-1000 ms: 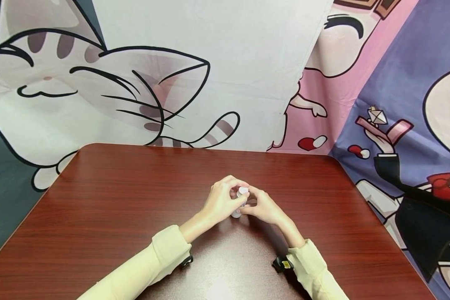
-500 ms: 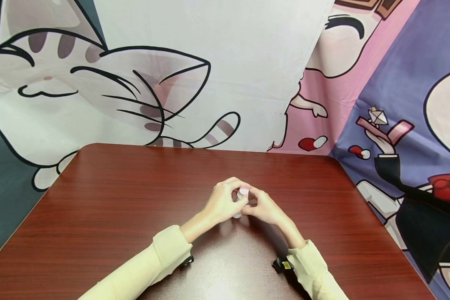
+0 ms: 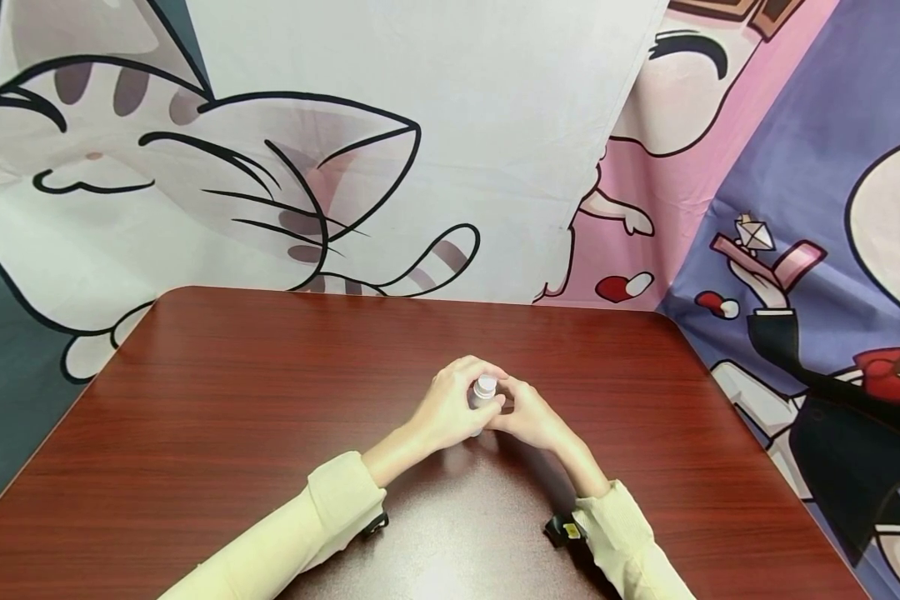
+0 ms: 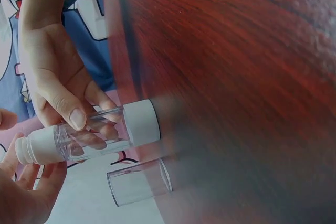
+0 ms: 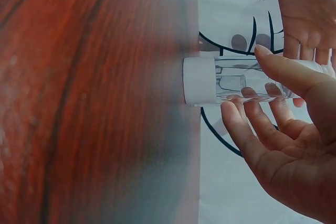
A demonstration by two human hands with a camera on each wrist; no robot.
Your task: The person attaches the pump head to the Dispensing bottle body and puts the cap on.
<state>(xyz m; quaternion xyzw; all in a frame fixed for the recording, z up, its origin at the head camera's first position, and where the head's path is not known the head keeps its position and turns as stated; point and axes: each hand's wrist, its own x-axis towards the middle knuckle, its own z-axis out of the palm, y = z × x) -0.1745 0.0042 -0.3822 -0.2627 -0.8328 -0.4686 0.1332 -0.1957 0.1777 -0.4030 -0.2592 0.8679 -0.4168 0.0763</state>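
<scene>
A slim clear bottle (image 3: pixel 484 390) with a white base and a stepped white top (image 4: pixel 39 146) stands upright on the table, between both hands. My left hand (image 3: pixel 444 406) curls its fingers and thumb round the white top. My right hand (image 3: pixel 531 417) grips the clear body lower down; its thumb and fingers (image 5: pixel 257 124) lie on either side of the wall. An inner tube shows through the bottle in the right wrist view. Beside the base, in the left wrist view, a clear cylindrical cap (image 4: pixel 139 182) stands on the table; the hands hide it in the head view.
The brown wooden table (image 3: pixel 270 375) spreads out around the hands, with a bright glare near its front. Printed cloth backdrops (image 3: pixel 495 150) hang behind its far edge and along the right side. Small dark wrist cameras (image 3: pixel 566 529) sit at both cuffs.
My left hand has shifted slightly right, its thumb moving right and down across the bottle, so more of the white top shows. The right hand has barely moved.
</scene>
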